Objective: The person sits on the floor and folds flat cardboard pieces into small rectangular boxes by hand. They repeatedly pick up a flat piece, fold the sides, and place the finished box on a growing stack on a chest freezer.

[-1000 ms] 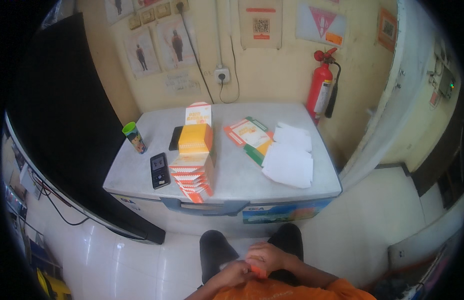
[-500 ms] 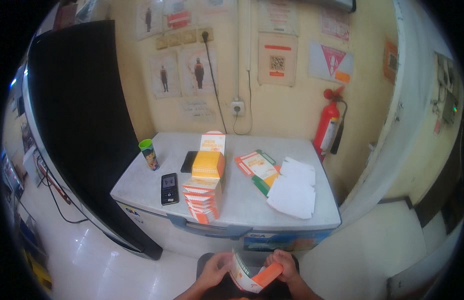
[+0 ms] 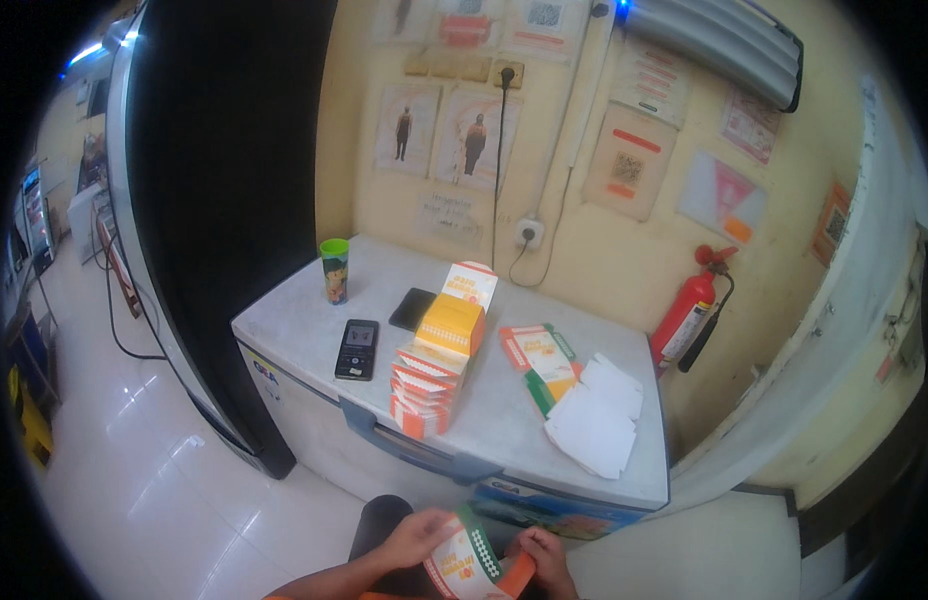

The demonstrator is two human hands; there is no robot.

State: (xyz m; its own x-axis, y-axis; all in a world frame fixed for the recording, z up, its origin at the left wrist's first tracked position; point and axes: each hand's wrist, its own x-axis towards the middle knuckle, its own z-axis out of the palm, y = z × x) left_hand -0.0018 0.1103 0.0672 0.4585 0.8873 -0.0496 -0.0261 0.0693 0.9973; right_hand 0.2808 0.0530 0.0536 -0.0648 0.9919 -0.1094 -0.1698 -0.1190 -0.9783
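Low in the head view, above my lap, I hold a partly folded cardboard carton (image 3: 462, 565), printed white, orange and green. My left hand (image 3: 420, 538) has the carton's left side pinched between thumb and fingers. The right side, near an orange panel, is gripped by my right hand (image 3: 544, 560). On the white chest freezer (image 3: 304, 335) ahead stands a row of folded cartons (image 3: 424, 385) in orange and white, with a yellow one (image 3: 454, 322) behind them. To their right lie flat printed carton blanks (image 3: 544, 360) and white blanks turned face down (image 3: 596, 415).
A phone (image 3: 357, 350), a dark flat object (image 3: 413, 309) and a green-rimmed cup (image 3: 335, 271) stand or lie on the freezer's left part. A tall black cabinet (image 3: 219, 200) rises at left. A red fire extinguisher (image 3: 687, 308) hangs at right.
My view has turned and tilted, so the freezer and wall appear slanted. The carton in my hands now shows more of its printed face and a green flap; both hands still hold it.
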